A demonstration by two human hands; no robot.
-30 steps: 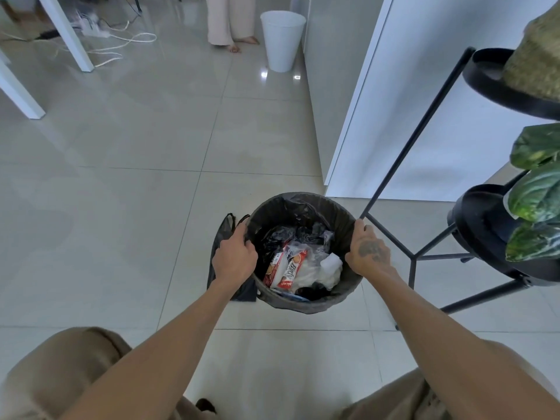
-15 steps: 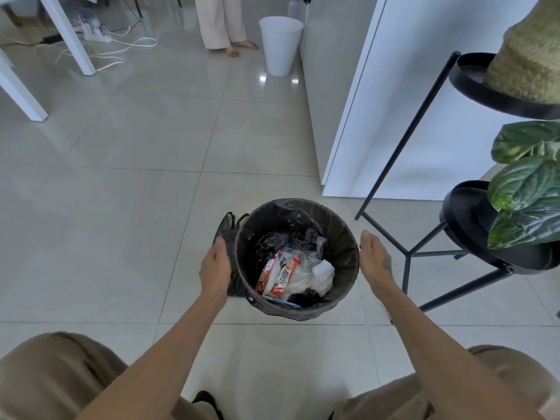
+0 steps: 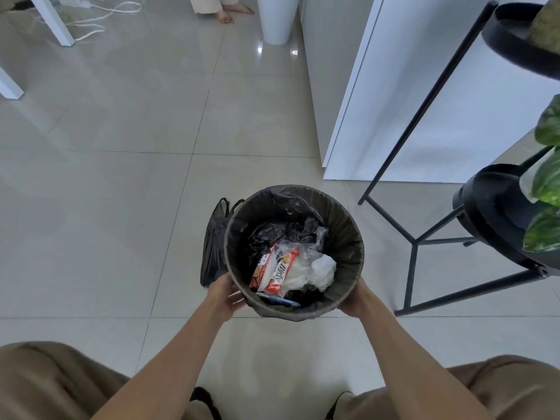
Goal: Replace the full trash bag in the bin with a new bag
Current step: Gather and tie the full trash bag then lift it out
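A round dark bin (image 3: 348, 237) stands on the tiled floor, lined with a black trash bag (image 3: 272, 234) folded over its rim. Inside lie red-and-white snack wrappers (image 3: 274, 269), clear plastic and crumpled white paper. A flat, folded black bag (image 3: 213, 247) lies on the floor against the bin's left side. My left hand (image 3: 225, 294) presses the bin's lower left wall, fingers curled under. My right hand (image 3: 356, 300) cups the lower right wall. Both hands sit low on the near side; their fingertips are hidden behind the bin.
A black metal plant stand (image 3: 415, 241) with leafy plants stands close on the right. A white cabinet (image 3: 409, 116) rises behind the bin. Farther back are a white bin (image 3: 277, 19), a person's bare feet (image 3: 230, 12), white table legs (image 3: 54, 22) and cables.
Both hands left the bin's rim, slid down the outside and now hold its lower walls. The camera has tilted down and come closer.
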